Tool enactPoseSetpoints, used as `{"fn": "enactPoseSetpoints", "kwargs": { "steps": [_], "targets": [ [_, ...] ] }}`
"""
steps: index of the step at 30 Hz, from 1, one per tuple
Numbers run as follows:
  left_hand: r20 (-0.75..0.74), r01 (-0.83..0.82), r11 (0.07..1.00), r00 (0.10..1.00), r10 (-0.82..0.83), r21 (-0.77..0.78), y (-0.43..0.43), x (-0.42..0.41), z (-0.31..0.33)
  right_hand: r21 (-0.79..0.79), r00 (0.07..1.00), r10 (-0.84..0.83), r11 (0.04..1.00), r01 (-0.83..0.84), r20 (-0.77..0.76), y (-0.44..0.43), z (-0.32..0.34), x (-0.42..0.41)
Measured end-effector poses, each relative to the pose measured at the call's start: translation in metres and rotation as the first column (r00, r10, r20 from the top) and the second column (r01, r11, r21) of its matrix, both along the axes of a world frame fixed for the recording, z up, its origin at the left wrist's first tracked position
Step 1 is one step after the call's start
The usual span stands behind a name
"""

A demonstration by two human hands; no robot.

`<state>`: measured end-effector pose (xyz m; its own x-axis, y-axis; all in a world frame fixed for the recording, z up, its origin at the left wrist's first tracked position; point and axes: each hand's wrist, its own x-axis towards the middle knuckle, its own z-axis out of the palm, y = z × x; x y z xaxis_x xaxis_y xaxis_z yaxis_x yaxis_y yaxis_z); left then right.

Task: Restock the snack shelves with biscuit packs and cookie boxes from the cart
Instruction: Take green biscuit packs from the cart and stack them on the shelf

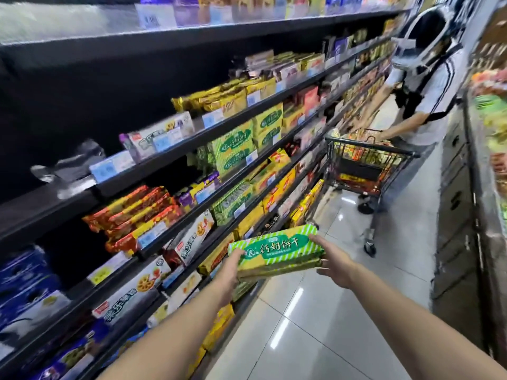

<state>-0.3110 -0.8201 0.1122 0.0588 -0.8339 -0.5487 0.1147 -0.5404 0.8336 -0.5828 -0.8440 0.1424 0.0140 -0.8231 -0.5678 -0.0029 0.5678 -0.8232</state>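
Here, head view: green biscuit pack [275,252] held level in mid-air above the aisle floor [329,325], just beside the stocked shelves [41,212]. Left grip [233,270] clasping its left end, right grip [333,263] pinching its right end, thumb on top. Farther down, shopping cart [367,165] beside another person [428,86].

Single view: wide-angle camera worn on the head. It faced forward and down along an aisle, with the horizon tilted. Long black metal shelves [192,138] ran up the left, and glossy pale tiled floor [343,325] filled the lower right. The green-and-white striped biscuit pack [277,250] sat near, low centre. The frame edges were bowed and blurred.
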Motion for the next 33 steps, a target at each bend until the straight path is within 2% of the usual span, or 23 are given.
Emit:
{"fn": "enactPoseSetpoints", "kwargs": {
  "steps": [6, 8, 15, 20, 29, 31, 33],
  "targets": [
    [0.043, 0.023, 1.0, 0.999, -0.024, 0.009, -0.074, -0.035, 0.011, -0.005, 0.994, 0.095, 0.995, -0.095, 0.047, -0.093, -0.007, -0.037],
    [0.1, 0.004, 1.0, 0.995, -0.004, 0.006, -0.103, -0.054, 0.013, -0.021, 0.988, 0.146, 0.989, -0.145, 0.043, -0.132, -0.01, -0.056],
    [0.041, -0.184, 0.982, 0.982, 0.185, -0.027, -0.187, -0.123, 0.016, -0.026, 0.938, 0.347, 0.938, -0.346, 0.022, -0.261, -0.009, -0.115],
    [0.058, -0.32, 0.947, 0.946, 0.319, 0.007, -0.217, -0.147, 0.026, 0.006, 0.892, 0.451, 0.892, -0.451, 0.024, -0.324, -0.011, -0.132],
    [0.158, -0.425, 0.903, 0.89, 0.428, -0.059, -0.214, -0.115, 0.007, -0.004, 0.757, 0.652, 0.758, -0.652, 0.048, -0.386, -0.049, -0.087],
    [0.187, -0.421, 0.903, 0.884, 0.429, -0.083, -0.214, -0.099, -0.003, 0.0, 0.698, 0.715, 0.698, -0.716, 0.042, -0.396, -0.063, -0.071],
    [0.24, -0.391, 0.91, 0.878, 0.414, -0.14, -0.219, -0.084, -0.017, -0.055, 0.603, 0.797, 0.601, -0.797, -0.032, -0.408, -0.078, -0.053]
  ]
}}
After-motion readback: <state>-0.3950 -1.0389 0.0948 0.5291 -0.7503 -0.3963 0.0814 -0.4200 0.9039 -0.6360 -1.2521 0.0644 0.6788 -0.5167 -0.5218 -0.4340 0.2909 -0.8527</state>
